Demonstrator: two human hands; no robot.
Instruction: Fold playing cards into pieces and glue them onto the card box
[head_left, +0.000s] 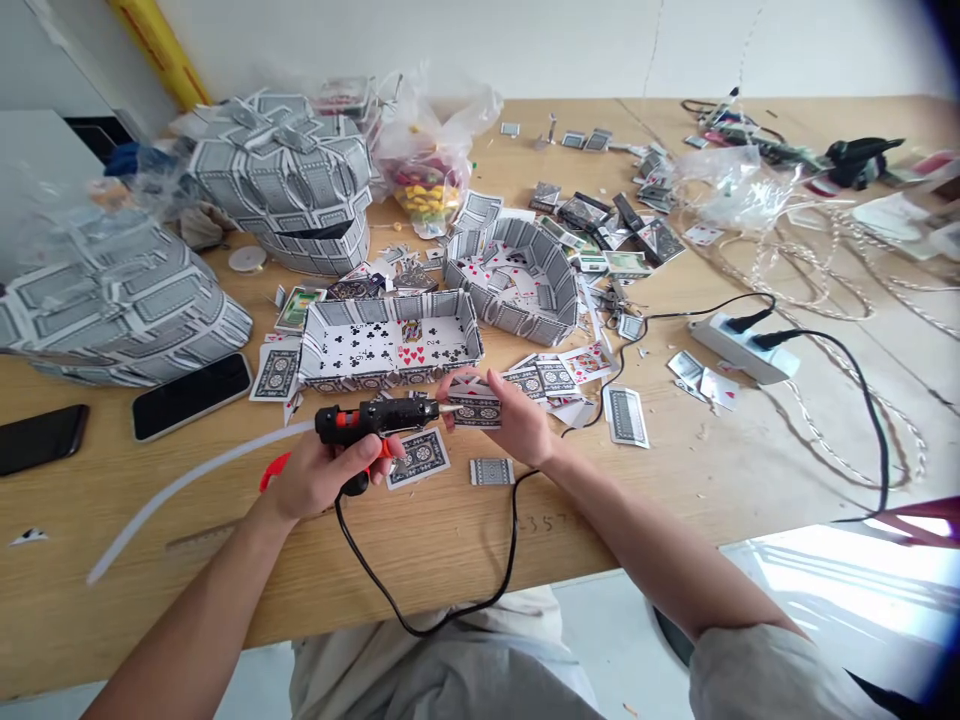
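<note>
Now | left hand [315,478] grips glue gun [375,418] | right hand [517,425] pinches folded card [474,408] | near table edge [450,585]

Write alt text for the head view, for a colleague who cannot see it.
A person's left hand holds a black glue gun, nozzle against a folded playing card pinched in the right hand. Behind them on the wooden table stand an open box of cards, loose cards and two phones.

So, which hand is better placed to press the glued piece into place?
Probably the right hand: it already holds the folded card piece at the nozzle. The left hand is wrapped around the glue gun.
</note>
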